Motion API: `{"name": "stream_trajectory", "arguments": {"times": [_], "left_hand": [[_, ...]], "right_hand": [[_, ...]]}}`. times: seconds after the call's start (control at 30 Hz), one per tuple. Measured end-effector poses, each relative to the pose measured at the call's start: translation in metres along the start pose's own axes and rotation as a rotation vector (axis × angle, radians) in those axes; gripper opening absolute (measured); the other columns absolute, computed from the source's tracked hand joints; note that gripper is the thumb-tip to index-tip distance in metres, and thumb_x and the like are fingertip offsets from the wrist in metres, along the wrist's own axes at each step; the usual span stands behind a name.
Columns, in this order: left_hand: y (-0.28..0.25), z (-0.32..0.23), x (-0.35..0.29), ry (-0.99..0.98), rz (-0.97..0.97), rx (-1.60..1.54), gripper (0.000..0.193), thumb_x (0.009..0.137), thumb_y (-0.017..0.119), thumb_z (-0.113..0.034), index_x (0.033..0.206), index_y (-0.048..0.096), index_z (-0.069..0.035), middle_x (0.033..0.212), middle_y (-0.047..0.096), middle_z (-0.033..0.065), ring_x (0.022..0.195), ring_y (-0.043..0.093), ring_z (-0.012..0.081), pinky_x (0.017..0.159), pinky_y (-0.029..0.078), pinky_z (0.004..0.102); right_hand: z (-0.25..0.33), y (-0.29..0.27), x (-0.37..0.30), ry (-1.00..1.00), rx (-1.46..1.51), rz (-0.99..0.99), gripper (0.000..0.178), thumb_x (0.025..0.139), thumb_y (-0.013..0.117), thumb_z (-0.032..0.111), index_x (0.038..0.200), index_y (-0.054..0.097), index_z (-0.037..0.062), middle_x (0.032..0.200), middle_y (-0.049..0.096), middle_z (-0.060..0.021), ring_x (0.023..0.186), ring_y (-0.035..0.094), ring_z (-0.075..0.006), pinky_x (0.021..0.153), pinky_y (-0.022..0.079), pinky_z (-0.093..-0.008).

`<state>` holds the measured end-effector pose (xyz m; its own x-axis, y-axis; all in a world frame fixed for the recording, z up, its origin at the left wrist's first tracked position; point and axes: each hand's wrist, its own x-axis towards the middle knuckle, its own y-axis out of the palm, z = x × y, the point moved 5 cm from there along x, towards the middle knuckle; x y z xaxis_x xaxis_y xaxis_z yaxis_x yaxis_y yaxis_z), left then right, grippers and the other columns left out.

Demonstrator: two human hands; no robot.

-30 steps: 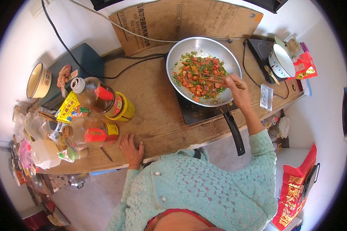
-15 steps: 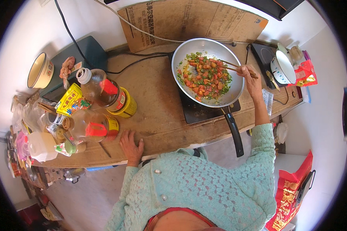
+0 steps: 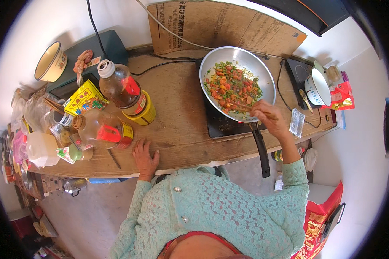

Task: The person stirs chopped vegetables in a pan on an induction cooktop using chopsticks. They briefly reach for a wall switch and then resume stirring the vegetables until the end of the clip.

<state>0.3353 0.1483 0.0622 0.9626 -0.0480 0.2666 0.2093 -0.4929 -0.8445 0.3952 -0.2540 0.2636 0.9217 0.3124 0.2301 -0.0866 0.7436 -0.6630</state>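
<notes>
Right hand (image 3: 271, 121) grips 2 slim brown chopsticks (image 3: 243, 106), right of center; long axis near-sideways, tips pointing left, slightly up, at the food (image 3: 233, 86): chopped red and green bits. 1 round silver wok (image 3: 260, 64), upper right of center, black handle (image 3: 261, 153) pointing down, slightly right. Left hand (image 3: 145, 158) rests flat, holding nothing, on tabletop (image 3: 177, 129), left of center.

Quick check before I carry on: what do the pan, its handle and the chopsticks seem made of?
Pan: metal, possibly aluminium or steel, given the silvery sheen on its inner wall.
Handle: probably moulded plastic, black and smooth-looking.
Chopsticks: likely wood or bamboo, from their brown colour; too thin here to tell which.
</notes>
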Motion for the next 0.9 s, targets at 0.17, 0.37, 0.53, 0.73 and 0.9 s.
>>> {"name": "stream_trajectory", "arguments": {"times": [0.17, 0.37, 0.53, 0.73, 0.9], "left_hand": [[-0.003, -0.002, -0.001, 0.018, -0.009, -0.012, 0.049, 0.071, 0.065, -0.022, 0.114, 0.052, -0.006, 0.128, 0.045, 0.0153, 0.122, 0.038, 0.0355, 0.100, 0.027, 0.0474], [-0.001, -0.001, -0.001, -0.001, 0.003, 0.020, 0.048, 0.071, 0.064, -0.023, 0.114, 0.052, -0.005, 0.128, 0.045, 0.0152, 0.122, 0.037, 0.0352, 0.101, 0.027, 0.0473], [0.000, -0.001, 0.000, 0.019, 0.001, -0.007, 0.049, 0.071, 0.064, -0.023, 0.115, 0.052, -0.006, 0.128, 0.045, 0.0147, 0.122, 0.037, 0.0348, 0.101, 0.027, 0.0470], [-0.001, 0.000, -0.001, 0.023, -0.007, 0.020, 0.049, 0.070, 0.065, -0.023, 0.114, 0.052, -0.006, 0.127, 0.045, 0.0146, 0.122, 0.038, 0.0346, 0.101, 0.027, 0.0468], [0.003, 0.003, 0.000, 0.017, -0.005, -0.003, 0.049, 0.071, 0.066, -0.024, 0.115, 0.052, -0.006, 0.128, 0.045, 0.0144, 0.121, 0.038, 0.0345, 0.101, 0.027, 0.0469]], "right_hand": [[-0.041, -0.009, -0.008, 0.016, -0.055, -0.124, 0.016, 0.091, 0.057, 0.013, 0.085, 0.060, -0.0019, 0.082, 0.058, -0.0074, 0.078, 0.057, -0.0178, 0.071, 0.046, -0.0290], [-0.074, -0.059, -0.026, 0.397, 0.246, -0.454, 0.023, 0.094, 0.055, 0.018, 0.087, 0.062, -0.0028, 0.084, 0.059, -0.0062, 0.079, 0.062, -0.0170, 0.073, 0.052, -0.0271], [-0.106, -0.022, -0.009, 0.212, 0.218, -0.470, 0.028, 0.094, 0.055, 0.021, 0.086, 0.058, -0.0059, 0.081, 0.054, -0.0051, 0.077, 0.057, -0.0120, 0.073, 0.050, -0.0254], [-0.063, 0.006, 0.049, 0.157, 0.369, -0.423, 0.034, 0.095, 0.051, 0.031, 0.084, 0.054, 0.0000, 0.079, 0.051, -0.0018, 0.080, 0.056, -0.0122, 0.076, 0.048, -0.0267], [-0.093, 0.017, 0.072, 0.189, 0.552, -0.420, 0.029, 0.094, 0.054, 0.026, 0.089, 0.058, -0.0024, 0.084, 0.051, -0.0023, 0.080, 0.058, -0.0127, 0.080, 0.050, -0.0262]]}}
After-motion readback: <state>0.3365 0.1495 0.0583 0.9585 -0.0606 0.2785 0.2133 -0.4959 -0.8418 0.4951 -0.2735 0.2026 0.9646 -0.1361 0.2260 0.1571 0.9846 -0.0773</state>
